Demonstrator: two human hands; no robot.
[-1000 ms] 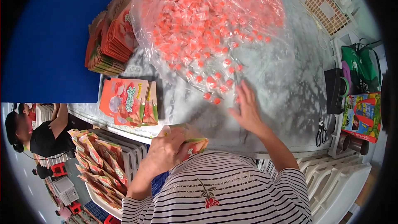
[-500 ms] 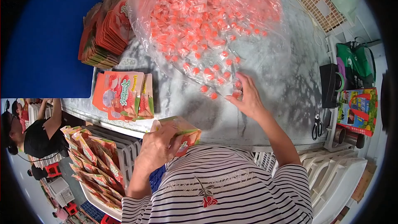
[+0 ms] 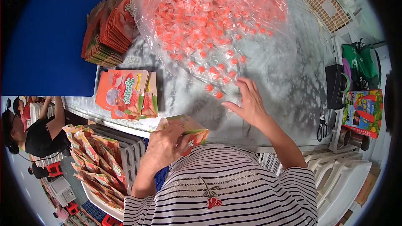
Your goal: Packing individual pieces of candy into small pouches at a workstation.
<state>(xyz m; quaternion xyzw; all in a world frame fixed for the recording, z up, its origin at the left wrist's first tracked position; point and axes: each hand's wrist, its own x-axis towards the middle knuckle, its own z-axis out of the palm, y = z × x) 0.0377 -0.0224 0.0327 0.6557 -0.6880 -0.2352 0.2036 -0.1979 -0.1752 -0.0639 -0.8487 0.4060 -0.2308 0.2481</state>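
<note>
A clear plastic bag [image 3: 217, 21] of many small orange-red wrapped candies [image 3: 197, 25], too many to count, was spread over the grey marbled desk [image 3: 293, 88]; one stack of red pouches [image 3: 111, 29] was noted at its left; flat red-and-green pouches [image 3: 125, 92] lay nearer, their number unclear; one open pouch [image 3: 188, 129] was held in the closed grip of the left hand [image 3: 167, 146] at the desk edge; the right hand [image 3: 249, 102] was spread wide, fingers beside loose candies [image 3: 213, 92], holding nothing discernible.

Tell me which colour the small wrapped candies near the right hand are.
Orange-red in clear wrappers, beside the right hand; head view.
</note>
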